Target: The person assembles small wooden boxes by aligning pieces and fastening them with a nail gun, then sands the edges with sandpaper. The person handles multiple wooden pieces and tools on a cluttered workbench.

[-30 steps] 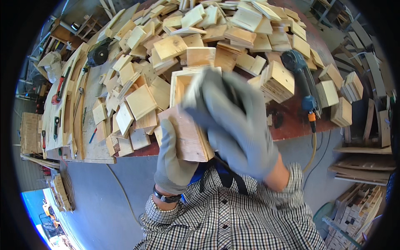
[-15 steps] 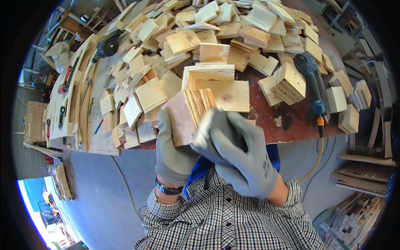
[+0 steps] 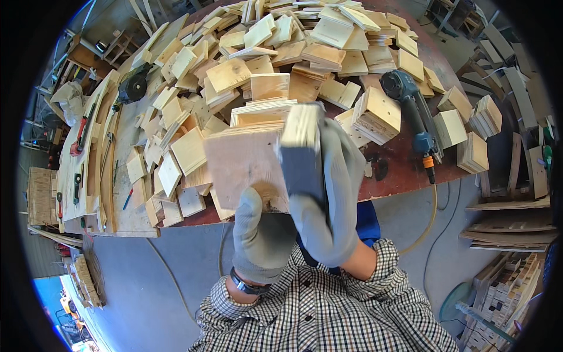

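Note:
My left hand (image 3: 261, 243), in a grey work glove, holds a squarish stack of plywood pieces (image 3: 243, 164) from below, its thumb pressed on the broad, pinkish-brown face. In my right hand (image 3: 334, 199), also gloved, is a block with a pale wooden end and a dark grey, sandpaper-like covering, which looks like a sanding block (image 3: 302, 167). Its long side stands upright against the right edge of the plywood. My right fingers wrap around it. Just behind, an open plywood box (image 3: 261, 114) on the table is partly hidden by the held pieces.
Plywood pieces (image 3: 229, 76) heap across the dark red table (image 3: 393, 179). To the right lies an air tool (image 3: 413, 111) with an orange-fitted hose, beside stacked blocks (image 3: 487, 117). On the left are a black tool (image 3: 134, 85) and red-handled pliers (image 3: 79, 138). Hoses trail on the floor.
The plywood has turned so its broad face shows instead of its layered edges. My right hand has swung the sanding block upright and farther from my body. The view has shifted slightly right.

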`<state>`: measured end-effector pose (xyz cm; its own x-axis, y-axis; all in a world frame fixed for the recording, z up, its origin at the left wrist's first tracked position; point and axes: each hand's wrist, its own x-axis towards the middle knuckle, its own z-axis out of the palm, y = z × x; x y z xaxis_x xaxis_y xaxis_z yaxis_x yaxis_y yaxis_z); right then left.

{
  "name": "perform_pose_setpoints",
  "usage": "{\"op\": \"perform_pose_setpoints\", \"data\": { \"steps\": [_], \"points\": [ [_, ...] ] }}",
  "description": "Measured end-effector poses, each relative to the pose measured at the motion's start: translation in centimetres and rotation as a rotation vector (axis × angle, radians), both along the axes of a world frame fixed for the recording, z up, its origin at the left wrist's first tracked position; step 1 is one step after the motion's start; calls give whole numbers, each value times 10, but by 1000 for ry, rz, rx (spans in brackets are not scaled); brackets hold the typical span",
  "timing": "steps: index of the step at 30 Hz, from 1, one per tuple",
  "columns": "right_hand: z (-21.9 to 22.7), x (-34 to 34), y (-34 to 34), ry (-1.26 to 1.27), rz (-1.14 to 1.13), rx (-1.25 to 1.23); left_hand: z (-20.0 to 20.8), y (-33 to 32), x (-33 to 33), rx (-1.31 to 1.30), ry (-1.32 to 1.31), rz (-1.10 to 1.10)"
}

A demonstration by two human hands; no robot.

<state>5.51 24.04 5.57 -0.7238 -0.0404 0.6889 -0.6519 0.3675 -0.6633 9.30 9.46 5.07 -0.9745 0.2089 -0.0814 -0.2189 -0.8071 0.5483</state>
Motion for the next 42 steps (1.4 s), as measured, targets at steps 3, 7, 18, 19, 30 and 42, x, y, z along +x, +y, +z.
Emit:
{"op": "perform_pose_setpoints", "data": {
  "steps": [3,7,18,19,30,42],
  "points": [
    [-5,-42,3,-129,116,-280,-4,9,0,-17,9,111],
    [-9,-30,2,65,13,-104,-13,15,6,-11,-114,255],
    [-12,-35,53,-240,-139,-123,-28,-23,29,-207,-58,46],
    [-18,-24,69,-200,-148,14,-29,-31,27,-165,-54,-11],
    [-81,-4,149,-156,-84,956,-59,-78,7,-101,-211,161],
    [-6,-53,312,-516,-985,1098,-73,-87,8,36,-213,48]
  ]
}}
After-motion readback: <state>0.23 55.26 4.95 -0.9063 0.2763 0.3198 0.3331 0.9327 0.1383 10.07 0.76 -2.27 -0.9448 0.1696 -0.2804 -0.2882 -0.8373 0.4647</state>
